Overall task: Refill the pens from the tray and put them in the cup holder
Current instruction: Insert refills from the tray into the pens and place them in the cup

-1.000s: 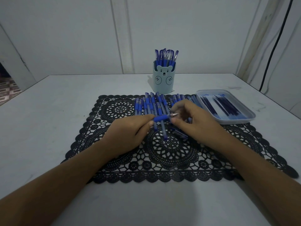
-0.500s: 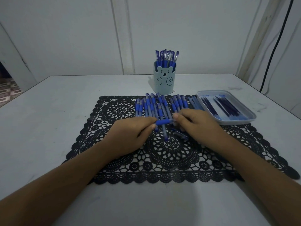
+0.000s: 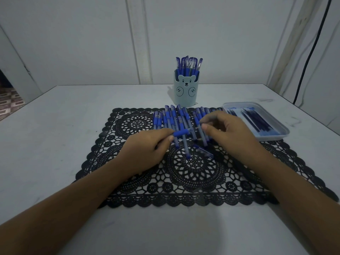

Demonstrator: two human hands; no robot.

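My left hand [image 3: 147,148] grips a blue pen [image 3: 181,133] held sideways above the mat, its blue grip section poking out past my fingers. My right hand [image 3: 228,133] pinches the thin tip end [image 3: 198,127] that sticks out of that grip. Behind my hands, several blue pens [image 3: 171,118] lie in a row on the black lace mat [image 3: 198,173]. A loose pen cap [image 3: 204,151] lies on the mat below my right hand. The bear-faced cup holder [image 3: 185,92] stands behind the mat with several pens in it. Dark refills [image 3: 257,120] lie in the tray [image 3: 284,130] at right.
The mat sits on a white table [image 3: 55,137] against a white wall. A black cable [image 3: 311,52] hangs down the wall at far right. A doorway with a patterned floor [image 3: 9,102] opens at far left.
My right hand has drawn slightly to the right, away from the blue grip, and a thin part now shows between my two hands. My left hand has stayed almost still.
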